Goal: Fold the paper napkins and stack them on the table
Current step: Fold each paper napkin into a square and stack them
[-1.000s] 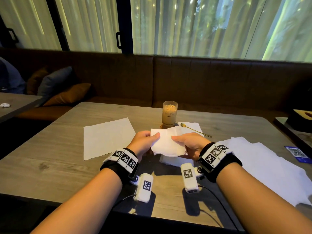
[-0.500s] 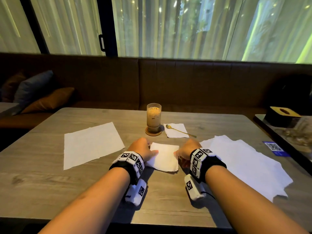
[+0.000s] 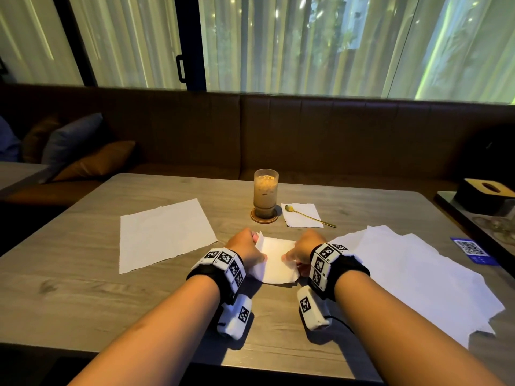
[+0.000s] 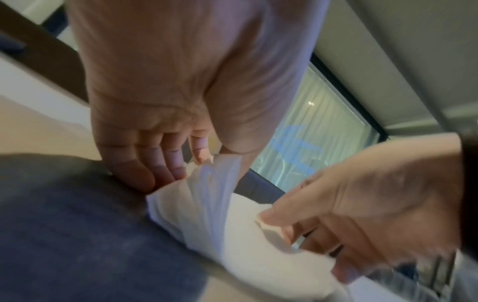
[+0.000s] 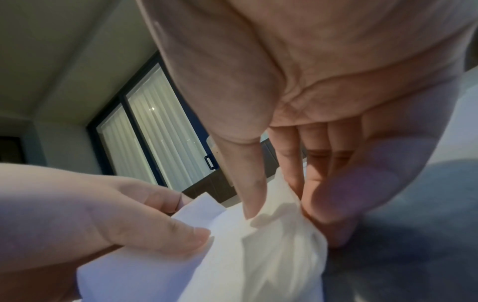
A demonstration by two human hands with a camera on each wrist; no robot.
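Note:
A small folded white napkin [image 3: 277, 260] lies on the wooden table [image 3: 83, 288] between my hands, on what looks like other folded napkins. My left hand [image 3: 248, 249] pinches its left edge, thumb on top; the left wrist view shows that edge [image 4: 214, 183] lifted between thumb and fingers. My right hand [image 3: 299, 250] pinches the right edge; in the right wrist view its thumb presses the paper [image 5: 271, 235] against the fingers. One unfolded napkin [image 3: 164, 234] lies flat to the left. A loose pile of unfolded napkins [image 3: 418, 277] lies to the right.
A glass of iced coffee [image 3: 265, 195] stands on a coaster behind the hands. Right of it, a gold spoon [image 3: 309, 215] rests on a small napkin [image 3: 302, 215]. A blue QR card [image 3: 471, 249] sits at the right edge. A brown bench [image 3: 334, 135] runs behind the table.
Both hands have brought the folded napkin down from the air onto the table. They still pinch its left and right edges.

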